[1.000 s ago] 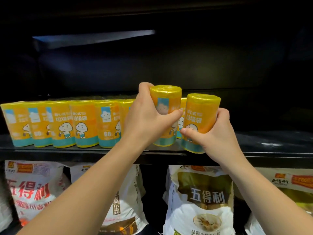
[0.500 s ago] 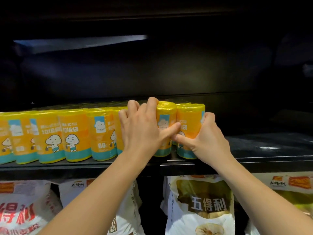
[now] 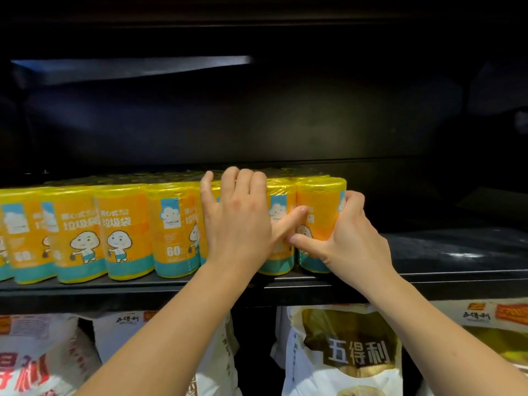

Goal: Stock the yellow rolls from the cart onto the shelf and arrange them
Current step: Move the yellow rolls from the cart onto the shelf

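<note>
A row of yellow rolls (image 3: 128, 232) with orange and teal labels stands along the front of the dark shelf (image 3: 428, 278), with more rows behind. My left hand (image 3: 237, 224) holds the second roll from the right end (image 3: 281, 195), fingers over the tops and thumb across its front. My right hand (image 3: 351, 241) grips the end roll (image 3: 321, 201), thumb on the front and fingers round its right side. Both rolls stand upright on the shelf, touching each other and the row. The cart is out of view.
To the right of the end roll the shelf surface (image 3: 463, 250) is bare and dark. Below the shelf stand large white bags (image 3: 351, 352) with printed characters, and another bag (image 3: 34, 364) at lower left. A dark upper shelf hangs overhead.
Both hands lowered two raised rolls onto the shelf and pushed them back and left against the row. The view moved closer to the shelf.
</note>
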Available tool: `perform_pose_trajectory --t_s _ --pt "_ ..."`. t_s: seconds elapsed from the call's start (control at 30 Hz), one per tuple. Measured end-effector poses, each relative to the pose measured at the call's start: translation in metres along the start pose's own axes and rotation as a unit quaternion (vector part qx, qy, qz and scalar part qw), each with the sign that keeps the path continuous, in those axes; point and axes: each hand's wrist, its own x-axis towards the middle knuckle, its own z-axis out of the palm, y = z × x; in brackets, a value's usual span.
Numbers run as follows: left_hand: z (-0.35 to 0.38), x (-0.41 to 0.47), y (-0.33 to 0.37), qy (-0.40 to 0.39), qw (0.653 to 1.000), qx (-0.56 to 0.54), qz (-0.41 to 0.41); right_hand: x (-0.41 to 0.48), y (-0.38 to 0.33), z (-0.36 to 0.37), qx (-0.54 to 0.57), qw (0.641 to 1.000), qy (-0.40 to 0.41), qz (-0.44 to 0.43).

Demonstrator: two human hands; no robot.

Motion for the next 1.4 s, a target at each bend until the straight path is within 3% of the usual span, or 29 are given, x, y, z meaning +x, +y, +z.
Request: perform_pose_trajectory --t_s 0.43,0.73,0.97,1.13,1.27,1.4 --pt "0.004 -0.004 -0.005 -0.008 1.000 0.000 0.020 -0.003 -0.002 0.006 -0.019 1.000 0.013 -0.004" --pt "-0.016 -0.008 -0.009 -0.038 0.998 -0.045 0.030 -0.004 0.001 -0.006 0.044 0.998 -0.022 -0.028" --pt "-0.037 -0.027 -0.009 0.000 0.994 -0.112 0.008 -0.017 -0.001 -0.013 0.096 0.988 0.107 -0.051" --pt "-0.055 -0.053 -0.016 0.042 0.987 -0.153 -0.025 -0.045 -0.020 -0.011 0.145 0.957 0.208 -0.143" --pt "-0.069 -0.090 -0.037 0.032 0.988 -0.147 -0.041 -0.076 -0.037 0.008 0.178 0.942 0.193 -0.208" --pt "-0.086 -0.137 -0.076 -0.007 0.989 -0.112 -0.100 -0.110 -0.063 0.050 0.205 0.941 0.124 -0.237"
